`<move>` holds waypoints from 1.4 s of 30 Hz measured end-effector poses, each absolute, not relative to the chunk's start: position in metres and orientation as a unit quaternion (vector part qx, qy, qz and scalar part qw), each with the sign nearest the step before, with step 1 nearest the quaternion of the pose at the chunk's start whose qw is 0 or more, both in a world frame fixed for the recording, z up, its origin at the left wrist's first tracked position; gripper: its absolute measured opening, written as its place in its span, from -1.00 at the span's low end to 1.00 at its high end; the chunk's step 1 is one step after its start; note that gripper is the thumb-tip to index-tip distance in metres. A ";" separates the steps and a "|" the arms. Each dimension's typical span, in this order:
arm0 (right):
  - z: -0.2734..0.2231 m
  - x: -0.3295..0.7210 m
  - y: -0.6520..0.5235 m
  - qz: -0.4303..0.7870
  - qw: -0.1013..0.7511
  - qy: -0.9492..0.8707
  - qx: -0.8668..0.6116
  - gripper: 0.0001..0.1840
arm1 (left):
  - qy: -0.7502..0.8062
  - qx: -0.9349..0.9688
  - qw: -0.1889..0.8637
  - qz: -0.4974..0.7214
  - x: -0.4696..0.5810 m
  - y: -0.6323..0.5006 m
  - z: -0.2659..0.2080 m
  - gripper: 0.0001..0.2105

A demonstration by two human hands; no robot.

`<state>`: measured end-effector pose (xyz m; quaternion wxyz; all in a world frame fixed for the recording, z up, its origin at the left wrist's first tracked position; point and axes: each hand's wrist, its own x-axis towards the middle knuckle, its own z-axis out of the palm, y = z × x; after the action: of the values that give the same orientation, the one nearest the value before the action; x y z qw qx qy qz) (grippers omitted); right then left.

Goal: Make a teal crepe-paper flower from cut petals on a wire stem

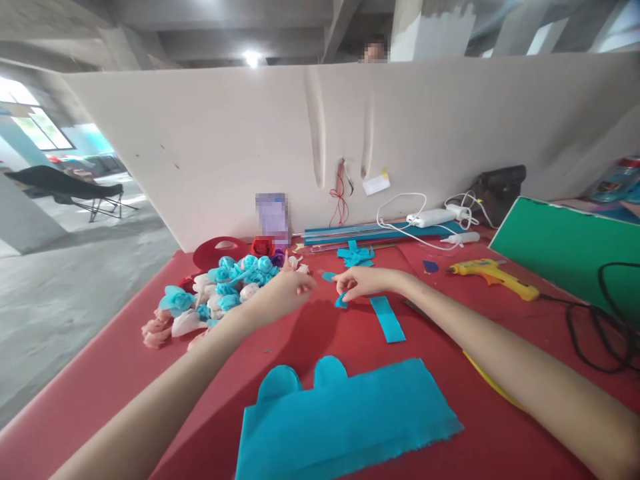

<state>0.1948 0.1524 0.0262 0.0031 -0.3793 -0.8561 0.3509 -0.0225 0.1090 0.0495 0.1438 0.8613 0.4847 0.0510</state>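
Observation:
Over the right side of a pile of blue, white and pink paper flowers (227,287) is my left hand (286,291). Its fingers are apart and slightly blurred, with nothing visible in them. My right hand (361,283) pinches a small blue crepe paper piece (341,301) between thumb and fingers. Beside it on the red table lie a blue paper strip (387,320) and a small rounded blue piece (329,276). Farther back is a small heap of blue strips (356,253). Closer to me lies a large folded blue crepe sheet (345,420), with two rounded blue pieces (330,372) at its far edge.
A yellow glue gun (493,277) with a black cord lies to the right, before a green board (570,253). White cables and a power strip (433,218) lie along the pale partition (225,147). Something yellow (493,381) shows partly under my right forearm.

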 end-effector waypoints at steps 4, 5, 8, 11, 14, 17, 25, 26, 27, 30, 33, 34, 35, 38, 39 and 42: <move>0.025 0.186 0.152 0.375 0.015 -0.838 -0.396 -0.77 | 0.541 0.829 0.143 0.007 0.005 0.166 0.039 -0.75; 0.024 0.185 0.152 0.381 0.023 -0.832 -0.402 -0.76 | 0.553 0.821 0.143 -0.006 0.011 0.175 0.035 -0.73; 0.020 0.185 0.152 0.394 0.045 -0.815 -0.422 -0.75 | 0.578 0.803 0.139 -0.042 0.026 0.191 0.026 -0.72; 0.018 0.185 0.149 0.405 0.056 -0.805 -0.430 -0.75 | 0.586 0.796 0.134 -0.068 0.035 0.196 0.025 -0.71; 0.019 0.185 0.144 0.410 0.059 -0.804 -0.427 -0.76 | 0.581 0.796 0.146 -0.091 0.041 0.196 0.030 -0.72; 0.021 0.185 0.139 0.406 0.073 -0.804 -0.428 -0.77 | 0.575 0.796 0.155 -0.109 0.045 0.193 0.036 -0.72; 0.035 0.195 0.120 0.332 0.172 -0.807 -0.457 -0.83 | 0.573 0.792 0.175 -0.115 0.050 0.188 0.032 -0.72; 0.037 0.197 0.115 0.320 0.187 -0.805 -0.464 -0.84 | 0.569 0.795 0.178 -0.109 0.049 0.188 0.031 -0.72; 0.039 0.199 0.111 0.309 0.202 -0.801 -0.471 -0.85 | 0.563 0.800 0.181 -0.101 0.047 0.187 0.031 -0.72; 0.044 0.206 0.099 0.298 0.248 -0.784 -0.485 -0.90 | 0.538 0.819 0.186 -0.074 0.039 0.183 0.029 -0.73; 0.045 0.213 0.091 0.321 0.283 -0.762 -0.486 -0.94 | 0.524 0.831 0.181 -0.045 0.030 0.174 0.028 -0.73; 0.044 0.216 0.089 0.332 0.289 -0.755 -0.486 -0.94 | 0.524 0.832 0.178 -0.037 0.028 0.171 0.027 -0.73; 0.043 0.217 0.088 0.343 0.294 -0.749 -0.486 -0.94 | 0.524 0.833 0.176 -0.032 0.027 0.168 0.025 -0.72; 0.039 0.220 0.087 0.367 0.297 -0.733 -0.489 -0.94 | 0.520 0.833 0.183 -0.038 0.029 0.164 0.022 -0.72; 0.037 0.220 0.087 0.373 0.295 -0.730 -0.490 -0.93 | 0.518 0.833 0.190 -0.045 0.030 0.164 0.021 -0.72; 0.032 0.221 0.087 0.382 0.285 -0.726 -0.496 -0.93 | 0.514 0.830 0.207 -0.068 0.033 0.168 0.017 -0.73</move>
<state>0.2208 0.0873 0.0320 0.2847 -0.4955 -0.7260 0.3825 0.0334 0.1685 0.0170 0.2073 0.8299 0.5136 -0.0676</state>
